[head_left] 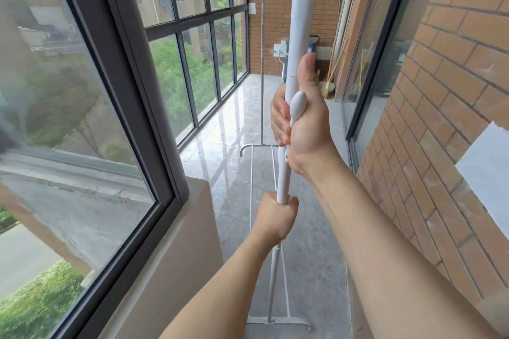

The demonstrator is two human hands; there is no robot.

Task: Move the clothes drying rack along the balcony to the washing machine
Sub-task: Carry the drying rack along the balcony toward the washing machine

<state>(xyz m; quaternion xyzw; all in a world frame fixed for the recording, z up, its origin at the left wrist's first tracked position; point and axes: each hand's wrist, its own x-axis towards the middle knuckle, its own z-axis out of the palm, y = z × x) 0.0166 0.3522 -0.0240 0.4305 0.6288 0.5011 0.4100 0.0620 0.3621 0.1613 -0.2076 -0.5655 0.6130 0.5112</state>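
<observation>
Overhead, the clothes drying rack (296, 22) runs out of frame, so its top is hidden. The right hand (303, 115) has its grip clamped around the near upright pole; the left hand (276, 217) grips it lower down. The washing machine (312, 48) is mostly hidden behind the pole. Open floor (234, 118) lies between the window (192, 22) and the brick wall (440, 91)
</observation>
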